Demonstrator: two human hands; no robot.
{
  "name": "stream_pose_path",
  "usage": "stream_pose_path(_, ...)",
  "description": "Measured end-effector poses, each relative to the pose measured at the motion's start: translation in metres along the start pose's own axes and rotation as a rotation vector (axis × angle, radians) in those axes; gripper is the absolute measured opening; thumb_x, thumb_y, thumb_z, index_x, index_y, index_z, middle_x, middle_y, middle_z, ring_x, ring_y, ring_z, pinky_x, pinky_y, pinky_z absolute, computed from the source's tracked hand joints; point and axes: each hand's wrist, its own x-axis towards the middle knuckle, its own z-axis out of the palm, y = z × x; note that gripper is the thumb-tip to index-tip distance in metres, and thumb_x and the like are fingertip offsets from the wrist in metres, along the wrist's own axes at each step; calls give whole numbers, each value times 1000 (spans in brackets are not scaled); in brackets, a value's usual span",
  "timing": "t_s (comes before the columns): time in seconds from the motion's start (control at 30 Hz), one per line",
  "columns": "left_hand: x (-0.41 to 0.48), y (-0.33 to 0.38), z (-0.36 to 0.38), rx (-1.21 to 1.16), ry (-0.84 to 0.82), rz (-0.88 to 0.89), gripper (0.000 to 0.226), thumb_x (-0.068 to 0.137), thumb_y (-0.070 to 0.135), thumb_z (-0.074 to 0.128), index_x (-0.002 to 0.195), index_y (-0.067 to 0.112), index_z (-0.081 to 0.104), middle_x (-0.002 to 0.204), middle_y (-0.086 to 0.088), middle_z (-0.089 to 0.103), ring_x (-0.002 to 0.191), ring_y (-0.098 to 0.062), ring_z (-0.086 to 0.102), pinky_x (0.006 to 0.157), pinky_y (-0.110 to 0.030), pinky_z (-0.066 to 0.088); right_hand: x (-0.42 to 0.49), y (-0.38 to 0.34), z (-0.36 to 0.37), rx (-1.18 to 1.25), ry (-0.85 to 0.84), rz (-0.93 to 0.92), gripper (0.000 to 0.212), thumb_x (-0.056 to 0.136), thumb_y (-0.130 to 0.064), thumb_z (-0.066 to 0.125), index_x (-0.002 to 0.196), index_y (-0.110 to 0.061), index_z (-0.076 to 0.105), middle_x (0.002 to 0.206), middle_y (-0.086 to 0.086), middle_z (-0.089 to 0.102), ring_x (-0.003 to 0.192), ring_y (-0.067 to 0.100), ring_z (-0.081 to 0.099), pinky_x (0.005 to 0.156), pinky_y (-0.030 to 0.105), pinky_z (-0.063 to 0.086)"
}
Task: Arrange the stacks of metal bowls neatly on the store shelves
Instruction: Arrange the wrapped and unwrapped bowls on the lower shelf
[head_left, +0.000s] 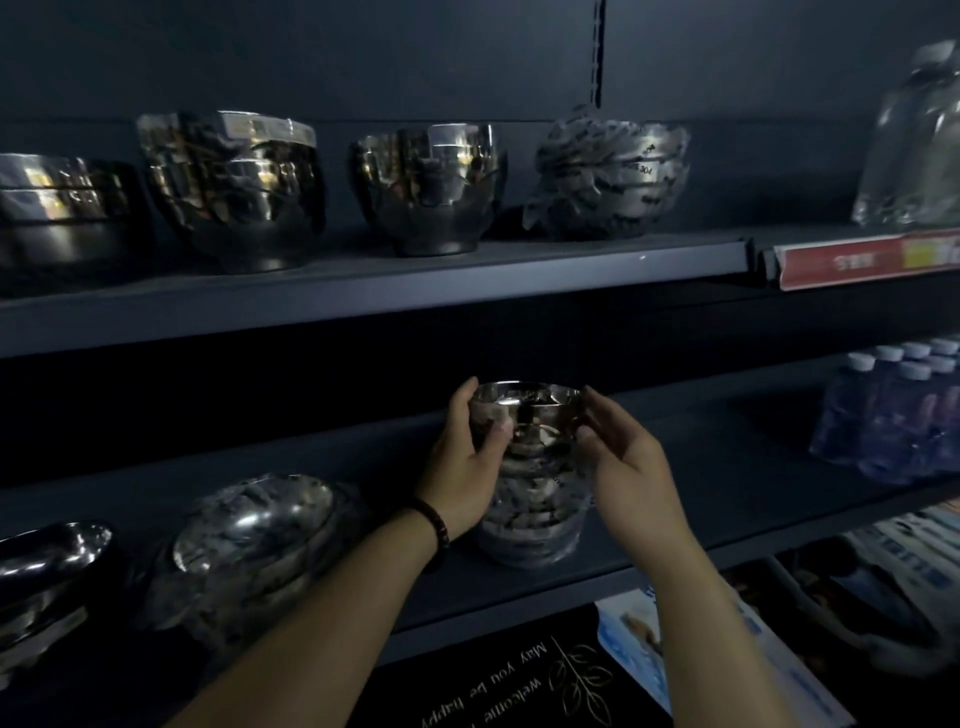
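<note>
Steadying the wrapped bowl stack (530, 467) on the lower shelf (727, 457), left hand (462, 462) grasping at nine o'clock, right hand (623, 457) cupping loosely at three; risks toppling if nudged unevenly.

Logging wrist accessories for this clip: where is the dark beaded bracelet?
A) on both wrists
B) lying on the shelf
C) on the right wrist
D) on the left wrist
D: the beaded bracelet circles the wrist just below the left hand, which grips the wrapped bowl stack; the wrist of the right hand is bare.
</note>
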Motion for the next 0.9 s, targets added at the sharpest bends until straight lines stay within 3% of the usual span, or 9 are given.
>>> stream_pose_path(0.1,-1,-6,7,8,74,-34,55,107,47,44,158,37,28,139,10,55,125,-12,55,103,-31,44,0,9,0,14,8,10,40,110,-17,55,145,-35,60,127,-21,70,122,-1,64,109,32,52)
stream_pose_path(0.2,2,-5,9,-22,134,-65,38,107,48,42,143,34,42,123,12,64,107,-6,62,82,-23,47,2,13,0,10,17,10,35,109,-21,56,141,-33,64,127,-18,73,121,1,66,110,37,53)
stream_pose_path(0.3,10,-3,10,-85,178,-90,24,109,43,41,126,29,50,109,11,64,97,-4,60,72,-21,44,4,14,0,-5,4,13,35,110,-21,55,125,-50,66,119,-25,73,116,-3,67,106,36,55)
stream_pose_path(0.4,15,-1,12,-118,182,-117,21,110,41,37,121,26,48,100,11,61,88,-8,58,69,-23,43,4,18,-2,-42,-30,0,37,109,-25,55,121,-59,62,124,-24,71,119,-1,65,107,40,54)
stream_pose_path(0.6,19,-2,20,-55,157,-148,15,111,40,28,115,30,40,97,8,58,74,-12,53,64,-29,45,4,20,-6,-51,-25,-26,36,109,-25,55,124,-58,61,120,-30,71,115,-6,67,106,38,55)
stream_pose_path(0.9,13,6,28,-75,131,-190,30,112,36,24,138,25,34,100,8,52,78,-10,54,63,-26,43,1,21,-8,-2,-46,-23,42,109,-21,55,127,-59,62,130,-24,70,125,1,64,110,41,52)
